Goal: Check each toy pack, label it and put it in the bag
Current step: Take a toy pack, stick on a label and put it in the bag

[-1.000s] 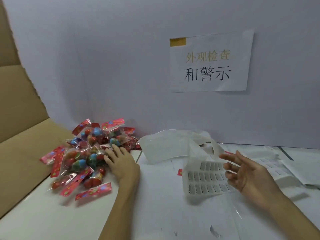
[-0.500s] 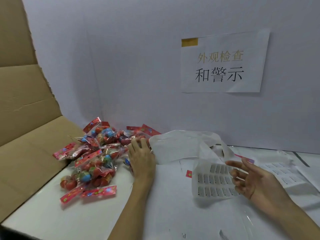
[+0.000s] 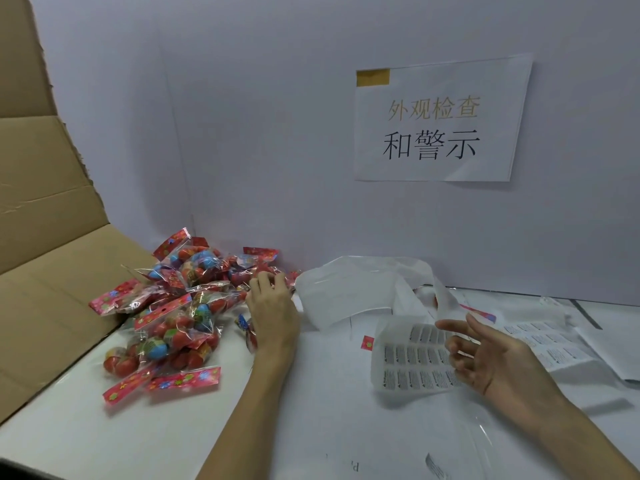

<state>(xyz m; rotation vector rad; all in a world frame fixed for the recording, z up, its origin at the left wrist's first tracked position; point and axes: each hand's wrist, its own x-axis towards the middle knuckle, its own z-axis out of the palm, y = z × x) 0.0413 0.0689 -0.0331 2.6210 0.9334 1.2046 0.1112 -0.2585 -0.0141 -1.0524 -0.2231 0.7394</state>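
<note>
Left hand (image 3: 272, 315) reaching into toy packs (image 3: 180, 306), fingers curling on one; right hand (image 3: 491, 358) hovering, fingers spread. Packs light, crinkly, slippery; pinching red header safest.

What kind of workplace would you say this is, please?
Probably a packing and inspection bench in a small factory: a printed station sign on the white partition, a pile of toy packs beside a cardboard carton, and warning-label sheets on the table.

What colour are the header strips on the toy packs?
Red with small multicoloured flower prints, clearest in the head view on the header strip at the pile's front.
</note>
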